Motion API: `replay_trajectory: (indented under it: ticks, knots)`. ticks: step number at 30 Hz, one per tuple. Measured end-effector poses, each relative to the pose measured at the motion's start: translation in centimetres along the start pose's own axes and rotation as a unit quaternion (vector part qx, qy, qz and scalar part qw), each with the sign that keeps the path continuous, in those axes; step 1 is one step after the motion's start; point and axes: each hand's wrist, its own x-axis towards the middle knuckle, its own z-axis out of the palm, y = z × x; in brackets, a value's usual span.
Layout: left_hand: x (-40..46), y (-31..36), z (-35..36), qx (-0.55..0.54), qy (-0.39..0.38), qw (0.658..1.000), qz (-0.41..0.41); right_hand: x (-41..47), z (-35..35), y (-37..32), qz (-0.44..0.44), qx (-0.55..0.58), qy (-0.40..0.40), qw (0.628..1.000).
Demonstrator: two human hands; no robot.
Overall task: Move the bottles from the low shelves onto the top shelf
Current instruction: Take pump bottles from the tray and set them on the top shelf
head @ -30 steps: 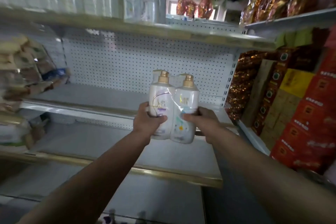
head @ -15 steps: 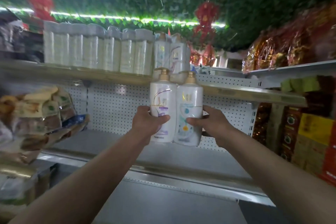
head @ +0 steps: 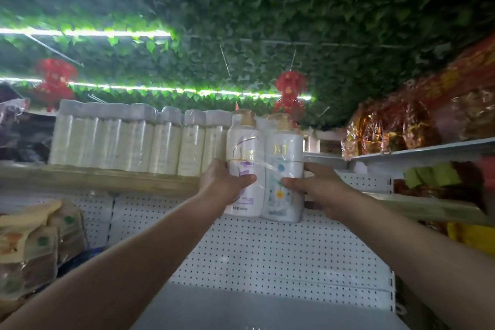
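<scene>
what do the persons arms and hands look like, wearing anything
Both forearms are bare as far as the frame shows, with no sleeves in view. The left hand and right hand wear no gloves; no rings, watch or bracelets are visible.

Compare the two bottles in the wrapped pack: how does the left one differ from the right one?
The left bottle has a purple label; the right bottle has blue and yellow dots. The left hand grips the left bottle, the right hand the right one. Both are white, upright, gold-capped, under one clear wrap.
</scene>
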Motion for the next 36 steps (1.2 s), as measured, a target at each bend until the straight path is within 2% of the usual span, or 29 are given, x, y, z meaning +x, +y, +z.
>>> replay_trajectory:
  ticks: [8,18,25,32,36]
  knots:
    - [5.6,2.0,-0.1,0.042,0.019,0.999,0.029,5.6,0.5,-2.5,-0.02,-0.023,0.016,0.999]
    - [10.3,1.2,2.0,0.052,0.034,0.997,0.055,10.8,1.0,-1.1,-0.022,0.006,0.035,0.999]
    - [11.3,-0.9,3.0,0.05,0.044,0.994,0.084,12.0,1.3,0.1,-0.033,-0.001,0.044,0.998]
    - [11.4,-2.0,3.6,0.072,0.029,0.992,0.1,13.1,2.0,2.3,-0.043,-0.035,0.115,0.992]
    - [11.2,-2.4,3.5,0.09,0.016,0.99,0.108,12.7,1.9,2.3,-0.044,-0.051,0.1,0.993]
